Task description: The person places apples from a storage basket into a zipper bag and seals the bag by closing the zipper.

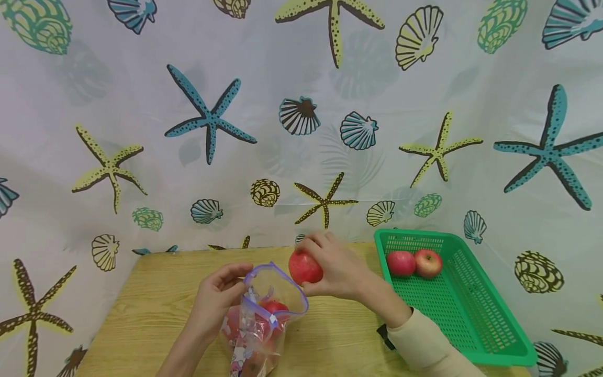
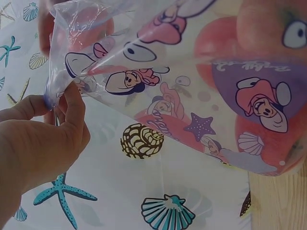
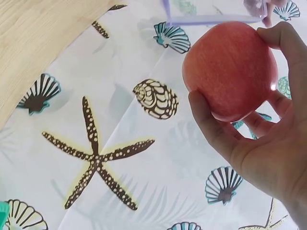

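Observation:
A clear zip bag (image 1: 261,335) with a purple rim and cartoon prints stands on the table, its mouth spread wide. Several red apples (image 1: 273,306) show through its plastic. My left hand (image 1: 219,296) pinches the rim at the bag's left side; in the left wrist view, thumb and fingers (image 2: 74,108) meet on the plastic edge. My right hand (image 1: 336,267) grips a red apple (image 1: 303,268) just right of the bag's mouth, apart from the bag's inside. In the right wrist view, fingers curl round that apple (image 3: 230,72), with the purple rim close behind it.
A green plastic basket (image 1: 511,319) sits at the table's right, with two apples (image 1: 414,263) in its far left corner. The wooden table (image 1: 155,293) meets a white curtain (image 1: 301,157) printed with shells and starfish. Something black (image 1: 385,335) shows under the right sleeve.

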The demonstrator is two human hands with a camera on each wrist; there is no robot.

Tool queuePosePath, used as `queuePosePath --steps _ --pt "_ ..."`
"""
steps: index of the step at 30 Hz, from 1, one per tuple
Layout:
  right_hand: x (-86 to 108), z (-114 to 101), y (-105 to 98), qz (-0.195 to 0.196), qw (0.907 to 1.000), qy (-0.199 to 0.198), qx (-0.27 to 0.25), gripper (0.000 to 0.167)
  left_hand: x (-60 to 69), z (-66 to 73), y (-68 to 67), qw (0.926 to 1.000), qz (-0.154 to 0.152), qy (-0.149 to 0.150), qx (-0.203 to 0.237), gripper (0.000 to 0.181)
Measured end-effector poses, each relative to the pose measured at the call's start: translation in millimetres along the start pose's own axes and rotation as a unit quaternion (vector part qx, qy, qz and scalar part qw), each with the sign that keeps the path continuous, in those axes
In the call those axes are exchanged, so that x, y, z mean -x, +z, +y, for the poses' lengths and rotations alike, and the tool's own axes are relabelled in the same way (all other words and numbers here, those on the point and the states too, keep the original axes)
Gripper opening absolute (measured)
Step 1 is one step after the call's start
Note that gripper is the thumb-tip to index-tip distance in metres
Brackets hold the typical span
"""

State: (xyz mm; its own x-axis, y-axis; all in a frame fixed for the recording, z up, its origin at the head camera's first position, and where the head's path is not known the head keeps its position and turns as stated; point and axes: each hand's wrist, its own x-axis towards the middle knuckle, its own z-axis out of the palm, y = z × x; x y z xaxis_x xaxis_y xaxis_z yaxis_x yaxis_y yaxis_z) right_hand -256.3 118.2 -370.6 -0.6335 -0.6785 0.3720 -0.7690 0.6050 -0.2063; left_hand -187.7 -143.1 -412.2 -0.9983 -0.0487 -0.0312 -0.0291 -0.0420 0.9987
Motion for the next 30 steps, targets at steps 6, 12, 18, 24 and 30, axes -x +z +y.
queuePosePath --steps 6,12,18,24,30 --pt "-6.1 -14 8 -0.022 0.9993 -0.025 -0.016 0.059 1.2 0.1 1.0 1.0 -0.001 -0.001 0.008 0.037" --pt "-9.5 -24 12 -0.048 0.9974 -0.023 -0.049 0.059 1.7 0.3 1.8 1.0 0.003 0.0 0.005 0.035" --pt "-11.7 -34 15 -0.069 0.9943 -0.047 -0.067 0.058 1.8 -1.1 0.6 1.0 0.002 0.008 0.006 0.035" --pt "-10.7 -39 19 -0.092 0.989 -0.064 -0.097 0.056 1.7 -0.7 0.1 0.9997 0.011 0.02 0.004 0.034" --pt "-9.1 -39 21 -0.114 0.9815 -0.087 -0.127 0.053 2.5 1.0 -2.4 0.9995 0.024 0.02 -0.01 0.035"
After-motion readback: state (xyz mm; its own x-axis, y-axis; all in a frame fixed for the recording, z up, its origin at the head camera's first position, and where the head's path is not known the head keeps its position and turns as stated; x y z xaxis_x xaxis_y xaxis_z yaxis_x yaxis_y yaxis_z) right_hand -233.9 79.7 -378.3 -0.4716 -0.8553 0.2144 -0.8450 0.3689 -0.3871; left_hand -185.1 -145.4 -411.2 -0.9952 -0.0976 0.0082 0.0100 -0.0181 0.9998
